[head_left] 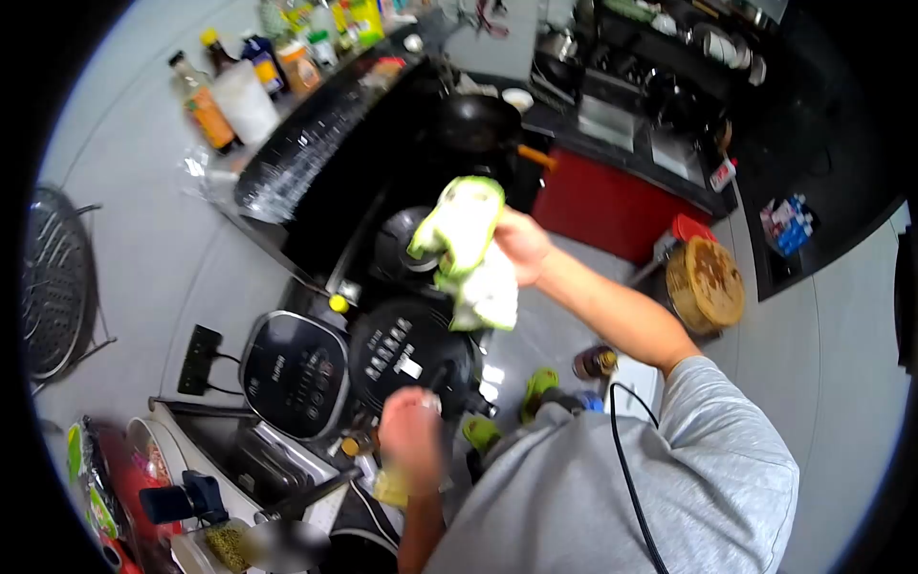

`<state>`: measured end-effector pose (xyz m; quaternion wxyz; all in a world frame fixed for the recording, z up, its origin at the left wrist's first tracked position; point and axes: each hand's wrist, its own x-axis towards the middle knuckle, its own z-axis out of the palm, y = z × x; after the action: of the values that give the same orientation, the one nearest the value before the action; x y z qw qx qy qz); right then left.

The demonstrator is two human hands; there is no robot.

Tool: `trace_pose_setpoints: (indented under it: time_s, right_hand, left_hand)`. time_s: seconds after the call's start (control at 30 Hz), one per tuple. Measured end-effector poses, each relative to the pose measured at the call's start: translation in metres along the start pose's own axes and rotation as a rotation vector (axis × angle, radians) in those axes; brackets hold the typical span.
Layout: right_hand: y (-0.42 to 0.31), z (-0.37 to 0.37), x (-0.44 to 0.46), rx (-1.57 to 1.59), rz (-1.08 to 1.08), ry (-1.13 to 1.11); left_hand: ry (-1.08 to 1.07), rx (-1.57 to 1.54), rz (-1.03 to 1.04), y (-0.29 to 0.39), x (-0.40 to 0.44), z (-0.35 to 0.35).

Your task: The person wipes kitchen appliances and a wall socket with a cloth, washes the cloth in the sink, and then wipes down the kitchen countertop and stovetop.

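My right hand [524, 251] is closed around a white cloth with bright green edges [467, 230], held up in front of me so that it hangs in folds. Behind and below the cloth are a dark pan [402, 241] and a round black appliance with a panel of buttons [397, 354]. My left hand [411, 438] is lower down, beside that black appliance and close to a yellowish item [392, 486]. Motion smears its fingers, so its grip cannot be made out.
A black induction cooker [295, 373] stands left of the round appliance, above a sink [273, 464]. A wok [478, 122] with an orange handle sits farther back. Sauce bottles [206, 105] line a ledge. A round wooden block [708, 285] stands at right.
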<state>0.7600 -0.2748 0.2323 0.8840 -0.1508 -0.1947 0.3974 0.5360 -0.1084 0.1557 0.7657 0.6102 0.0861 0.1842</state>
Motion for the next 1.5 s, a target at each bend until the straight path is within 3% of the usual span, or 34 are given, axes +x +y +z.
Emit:
trace_pose_setpoints:
  time_s: [0.1,0.23,0.43,0.63,0.77,0.83,1.07,1.27,1.3,1.37,1.5]
  right_hand:
    - [-0.035,-0.052,-0.067,0.031,0.043,0.188]
    - [-0.069,-0.099,-0.159,-0.001,-0.139,0.433]
    - [-0.117,-0.155,-0.281,-0.010,-0.175,0.722]
    - [-0.165,-0.200,-0.378,-0.009,-0.262,1.176]
    - [-0.198,-0.202,-0.418,-0.020,-0.343,1.225]
    - [-0.205,-0.221,-0.433,-0.043,-0.375,1.251]
    - [-0.249,-0.242,-0.447,0.062,-0.591,1.353]
    - [-0.304,-0.262,-0.462,0.180,-0.840,1.522]
    - [-0.308,-0.264,-0.466,0.196,-0.882,1.553]
    - [-0.323,-0.250,-0.455,0.223,-0.983,1.616]
    - [-0.325,-0.241,-0.453,0.248,-1.212,1.637]
  left_hand:
    - [-0.090,-0.157,-0.144,0.006,0.024,0.051]
    - [-0.214,-0.252,-0.194,-0.012,0.045,0.109]
    - [-0.245,-0.253,-0.329,-0.062,0.060,0.208]
    - [-0.334,-0.198,-0.546,-0.106,0.065,0.311]
    - [-0.385,-0.157,-0.683,-0.127,0.071,0.373]
    - [-0.488,-0.111,-0.655,-0.146,0.076,0.396]
    - [-0.730,-0.108,-0.881,-0.195,0.125,0.498]
    - [-0.997,0.072,-0.689,-0.252,0.180,0.606]
    - [-1.098,0.165,-0.565,-0.261,0.190,0.625]
    - [-1.091,0.069,-0.668,-0.284,0.199,0.664]
    - [-1.234,0.104,-0.670,-0.351,0.194,0.736]
